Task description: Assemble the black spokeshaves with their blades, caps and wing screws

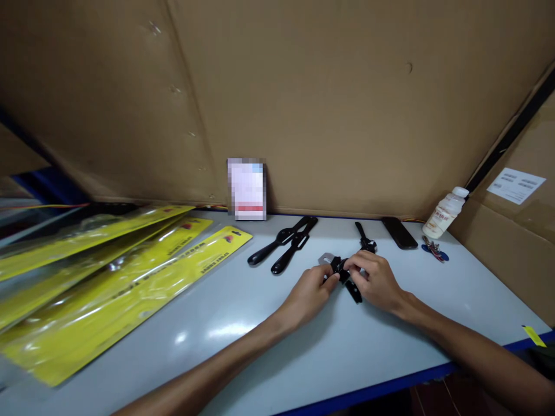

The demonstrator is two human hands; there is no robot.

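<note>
Both hands meet over the table around a black spokeshave (353, 292), one handle of which points toward me. My left hand (313, 286) is closed, thumb and fingers pinching its body near a flat grey metal blade (326, 258). From the other side, my right hand (375, 280) has its fingertips pressed onto the middle of the same tool. The fingers cover much of the body, so its small parts cannot be made out. Just beyond my right hand lies another black tool (361, 231), partly hidden. Two more black spokeshaves (288, 251) rest side by side to the left.
Several yellow blister packs (182, 271) spread over the left of the table. A blurred card (247, 190) leans on the cardboard wall (303, 104). To the right are a black phone (399, 233), a white bottle (444, 214) and keys (433, 248). A blue edge (368, 390) borders the table.
</note>
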